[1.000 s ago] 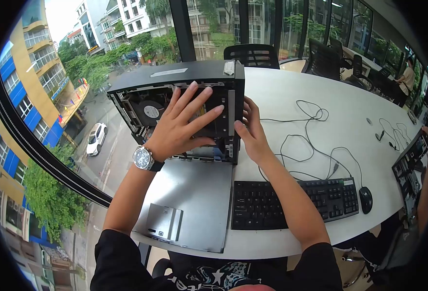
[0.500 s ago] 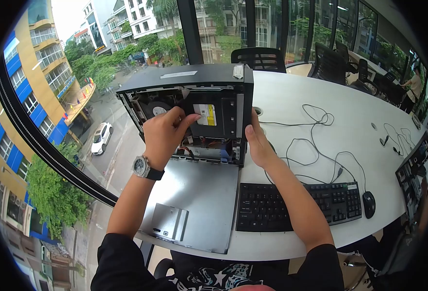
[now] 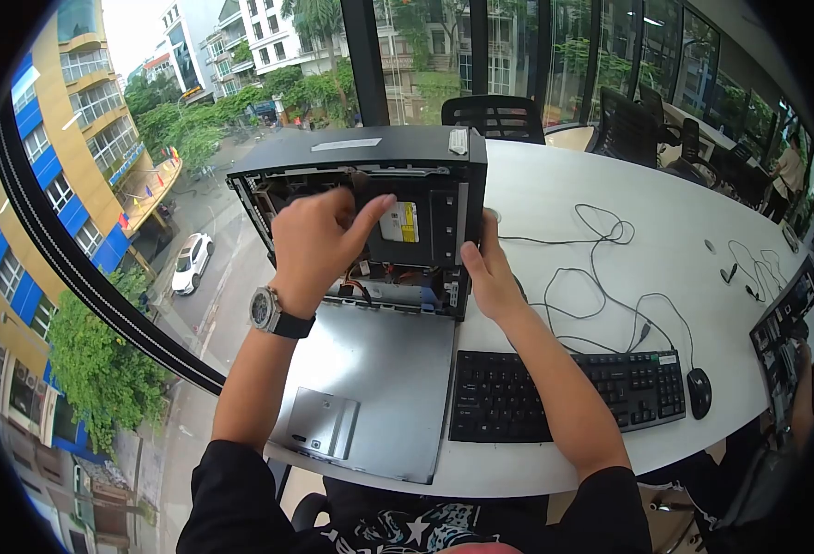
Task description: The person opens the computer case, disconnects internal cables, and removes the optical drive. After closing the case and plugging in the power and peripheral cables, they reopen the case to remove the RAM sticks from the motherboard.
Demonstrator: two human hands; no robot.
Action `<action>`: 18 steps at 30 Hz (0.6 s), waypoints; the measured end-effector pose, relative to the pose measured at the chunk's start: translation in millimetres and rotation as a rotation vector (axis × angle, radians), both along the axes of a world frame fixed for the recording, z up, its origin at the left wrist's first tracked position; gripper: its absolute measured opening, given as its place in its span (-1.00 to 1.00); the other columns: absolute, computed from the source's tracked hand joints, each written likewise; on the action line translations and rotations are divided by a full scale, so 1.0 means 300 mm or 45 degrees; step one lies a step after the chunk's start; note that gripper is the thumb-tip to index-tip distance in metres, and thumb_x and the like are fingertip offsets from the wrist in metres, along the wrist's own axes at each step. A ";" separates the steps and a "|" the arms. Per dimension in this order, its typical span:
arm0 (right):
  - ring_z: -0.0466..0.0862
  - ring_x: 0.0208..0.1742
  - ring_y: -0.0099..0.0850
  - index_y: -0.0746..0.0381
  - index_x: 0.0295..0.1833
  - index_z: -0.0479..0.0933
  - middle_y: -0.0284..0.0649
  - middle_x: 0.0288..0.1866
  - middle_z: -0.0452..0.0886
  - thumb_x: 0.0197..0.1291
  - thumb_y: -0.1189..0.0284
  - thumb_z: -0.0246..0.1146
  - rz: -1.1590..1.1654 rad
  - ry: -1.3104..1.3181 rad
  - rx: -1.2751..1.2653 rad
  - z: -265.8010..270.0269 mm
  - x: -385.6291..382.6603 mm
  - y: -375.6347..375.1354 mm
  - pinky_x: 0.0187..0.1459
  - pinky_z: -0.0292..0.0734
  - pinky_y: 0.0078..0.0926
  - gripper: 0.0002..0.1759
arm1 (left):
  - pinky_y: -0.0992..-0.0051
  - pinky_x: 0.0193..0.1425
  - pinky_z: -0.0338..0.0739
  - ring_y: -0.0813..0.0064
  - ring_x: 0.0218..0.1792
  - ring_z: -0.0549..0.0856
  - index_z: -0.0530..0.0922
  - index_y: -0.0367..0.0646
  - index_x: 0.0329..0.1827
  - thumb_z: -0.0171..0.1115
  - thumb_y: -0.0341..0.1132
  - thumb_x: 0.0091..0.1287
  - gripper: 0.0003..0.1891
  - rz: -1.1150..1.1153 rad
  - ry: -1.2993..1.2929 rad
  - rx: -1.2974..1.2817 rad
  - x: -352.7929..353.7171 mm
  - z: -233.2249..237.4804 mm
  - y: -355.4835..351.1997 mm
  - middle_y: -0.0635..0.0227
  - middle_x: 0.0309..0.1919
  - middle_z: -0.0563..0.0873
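An opened black desktop computer case [image 3: 282, 157] stands upright at the table's far left edge, its inside facing me. Within it I see a drive with a white and yellow label [image 3: 399, 222], and coloured wires along the bottom. My left hand [image 3: 319, 242], a watch on its wrist, reaches into the case left of that label. Its fingers are curled and its thumb points up to the right; whatever the fingertips touch is hidden. On the case's right side rests my right hand [image 3: 494, 282], thumb on the near edge and fingers partly behind, bracing it.
A metal side panel [image 3: 388, 369] lies flat before the case. To its right are a black keyboard [image 3: 481, 397], a mouse [image 3: 699, 394] and loose cables [image 3: 601, 277]. At far right, another person's hand [image 3: 802, 355] is by an opened computer [image 3: 781, 323]. Chairs [image 3: 490, 118] stand behind.
The case has shifted slightly to the right and tilted a little. My left hand has turned, its thumb rising, and now covers the round fan seen before.
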State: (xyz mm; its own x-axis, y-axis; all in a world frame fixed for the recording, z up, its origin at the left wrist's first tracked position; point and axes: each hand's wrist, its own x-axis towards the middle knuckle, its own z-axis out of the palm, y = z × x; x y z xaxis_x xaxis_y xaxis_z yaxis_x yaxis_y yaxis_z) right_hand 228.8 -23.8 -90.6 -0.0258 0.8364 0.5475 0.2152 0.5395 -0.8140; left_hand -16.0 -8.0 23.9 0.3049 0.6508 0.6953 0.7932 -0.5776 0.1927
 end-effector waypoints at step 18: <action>0.67 0.28 -0.20 0.33 0.62 0.08 0.08 0.31 0.56 0.23 0.05 0.52 -0.141 0.162 0.295 0.220 -0.059 0.077 0.26 0.61 -0.30 0.08 | 0.21 0.42 0.48 0.22 0.23 0.75 0.75 -0.03 0.23 0.60 0.15 0.05 -0.30 -0.283 0.110 0.419 0.008 0.128 0.112 0.22 0.12 0.82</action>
State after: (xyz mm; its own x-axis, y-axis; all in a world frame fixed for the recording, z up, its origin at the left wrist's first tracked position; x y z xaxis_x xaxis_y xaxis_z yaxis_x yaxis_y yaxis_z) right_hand 211.1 -0.6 -24.6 0.1398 0.6826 0.7173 0.1874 0.6931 -0.6961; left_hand -13.6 25.5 62.4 0.4796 0.3091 0.8212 0.6473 -0.7565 -0.0933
